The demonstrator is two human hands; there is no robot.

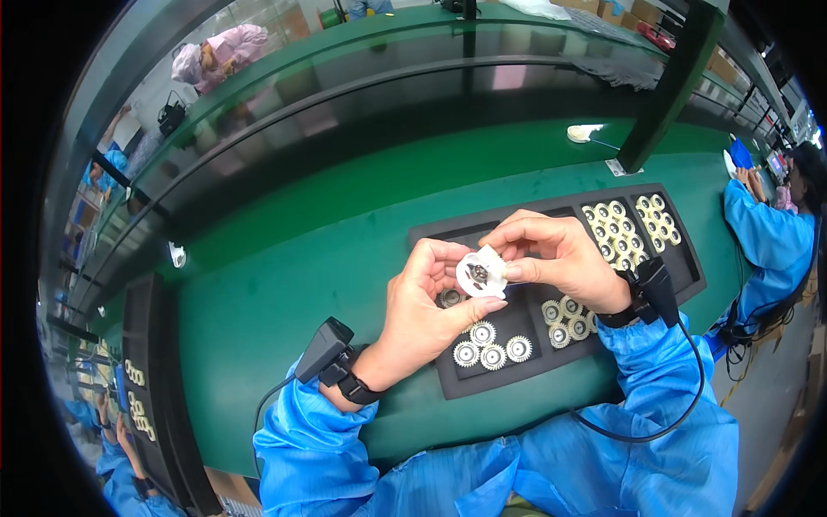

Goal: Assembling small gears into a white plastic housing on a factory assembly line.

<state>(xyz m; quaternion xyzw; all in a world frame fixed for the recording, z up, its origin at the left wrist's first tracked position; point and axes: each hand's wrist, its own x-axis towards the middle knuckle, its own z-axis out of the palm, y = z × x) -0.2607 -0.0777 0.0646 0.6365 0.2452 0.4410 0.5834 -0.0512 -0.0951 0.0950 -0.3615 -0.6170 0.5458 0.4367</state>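
Above a black compartment tray [450, 382], both my hands meet around a small white round plastic part [469, 277] with a dark, partly metallic centre. My left hand [413, 302] grips its rim between thumb and fingers. From the other side, the thumb and fingertips of my right hand [551, 250] pinch its upper right edge. What lies under the right fingertips is hidden. Below my hands, several cream toothed gears [493, 357] lie in one tray compartment, and more gears [560, 334] sit in the compartment to its right, partly covered by my right wrist.
Cream round parts [613, 226] fill compartments at the tray's far right. Another black tray [155, 345] with white parts stands at the left on the green table [258, 345]. A dark green post [668, 95] rises at the back right. A co-worker in blue [771, 224] sits at the right.
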